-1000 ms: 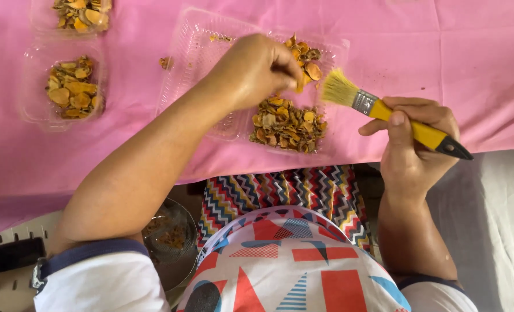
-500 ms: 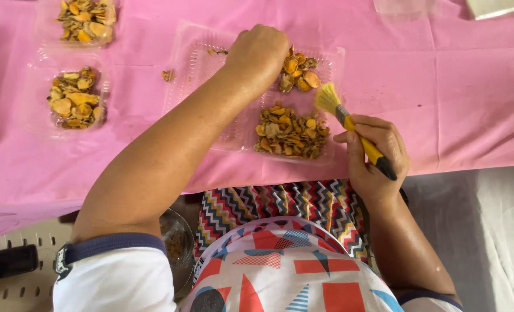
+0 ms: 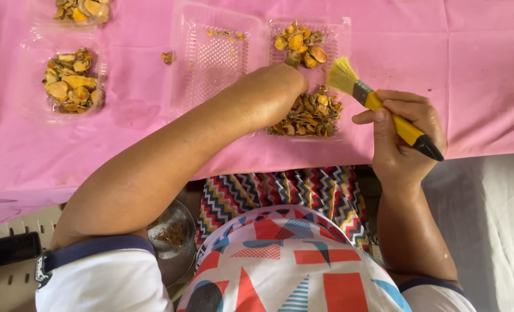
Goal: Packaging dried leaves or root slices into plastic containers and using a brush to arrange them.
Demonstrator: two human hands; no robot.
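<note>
In the right hand [image 3: 404, 138], a yellow-handled brush [image 3: 378, 107] with pale bristles.

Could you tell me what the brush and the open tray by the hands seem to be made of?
Brush: glossy yellow handle with black tip, likely plastic or painted wood; grey metal-looking ferrule; pale yellow bristles. Open tray: thin clear plastic, since the pink cloth shows through and its ribs glint.
</note>
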